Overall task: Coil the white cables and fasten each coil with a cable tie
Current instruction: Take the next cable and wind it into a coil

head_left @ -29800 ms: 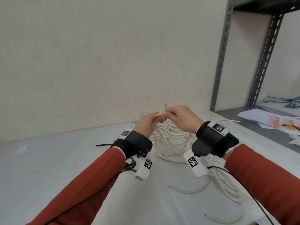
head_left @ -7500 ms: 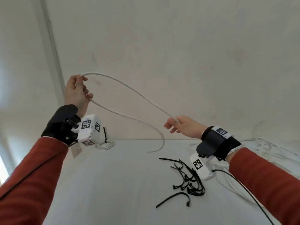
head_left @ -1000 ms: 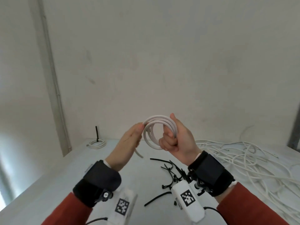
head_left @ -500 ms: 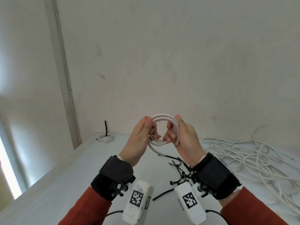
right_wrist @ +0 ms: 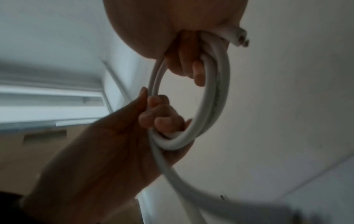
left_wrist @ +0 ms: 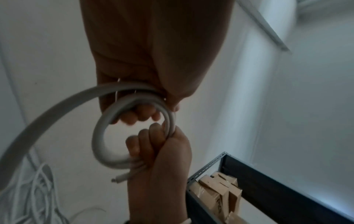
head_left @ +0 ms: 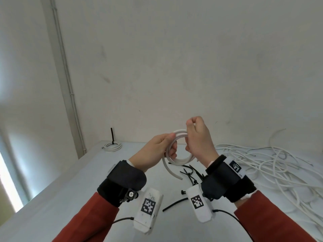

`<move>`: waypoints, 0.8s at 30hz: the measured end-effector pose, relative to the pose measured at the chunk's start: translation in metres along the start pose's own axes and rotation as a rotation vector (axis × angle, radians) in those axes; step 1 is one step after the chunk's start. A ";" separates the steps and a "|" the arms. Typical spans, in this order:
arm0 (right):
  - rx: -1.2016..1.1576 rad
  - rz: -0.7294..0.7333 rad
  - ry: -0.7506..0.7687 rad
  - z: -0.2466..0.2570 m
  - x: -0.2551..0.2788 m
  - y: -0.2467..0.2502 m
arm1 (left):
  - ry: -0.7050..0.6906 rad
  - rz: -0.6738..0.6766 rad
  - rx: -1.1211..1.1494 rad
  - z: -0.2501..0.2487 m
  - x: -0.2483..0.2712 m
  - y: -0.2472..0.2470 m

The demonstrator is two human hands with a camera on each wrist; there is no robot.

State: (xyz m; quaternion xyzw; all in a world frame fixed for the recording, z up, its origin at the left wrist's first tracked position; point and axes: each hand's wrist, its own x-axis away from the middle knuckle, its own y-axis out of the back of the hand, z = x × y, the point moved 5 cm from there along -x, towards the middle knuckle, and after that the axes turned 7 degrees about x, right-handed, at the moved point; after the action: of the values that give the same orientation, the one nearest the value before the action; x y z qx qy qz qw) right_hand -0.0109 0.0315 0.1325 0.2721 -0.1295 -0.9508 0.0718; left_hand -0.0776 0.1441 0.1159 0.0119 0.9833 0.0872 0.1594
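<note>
L hand (head_left: 153, 151) & R hand (head_left: 199, 142) both grip white cable coil (head_left: 181, 161) w/ curled fingers, above table (head_left: 70, 189); loose tail (head_left: 170, 172) hangs under L hand

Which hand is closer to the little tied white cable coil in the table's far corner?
Left. The left hand hovers right of the small tied white cable coil; the right hand is further right.

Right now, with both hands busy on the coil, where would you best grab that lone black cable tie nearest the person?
Pinch the lone cable tie mid-strap, coming straight down from above: it lies flat on the table, a thin strip clear of the tangled tie pile.
</note>
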 end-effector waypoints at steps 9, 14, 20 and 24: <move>0.154 -0.044 0.267 0.018 0.003 0.006 | 0.034 -0.050 -0.043 -0.011 -0.008 -0.007; 0.078 -0.076 0.239 0.010 0.008 0.012 | -0.031 -0.219 0.171 0.000 -0.014 -0.002; -0.078 -0.061 -0.190 -0.038 0.029 0.019 | -0.179 -0.485 0.668 -0.002 -0.017 0.028; -0.647 0.185 -0.379 -0.039 0.051 -0.015 | -0.204 -0.512 0.808 -0.001 -0.020 0.026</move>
State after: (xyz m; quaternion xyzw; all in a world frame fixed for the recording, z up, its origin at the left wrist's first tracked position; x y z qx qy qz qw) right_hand -0.0339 0.0271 0.0703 0.0417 0.1424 -0.9655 0.2141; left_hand -0.0585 0.1688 0.1277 -0.1608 0.8893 -0.3448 0.2538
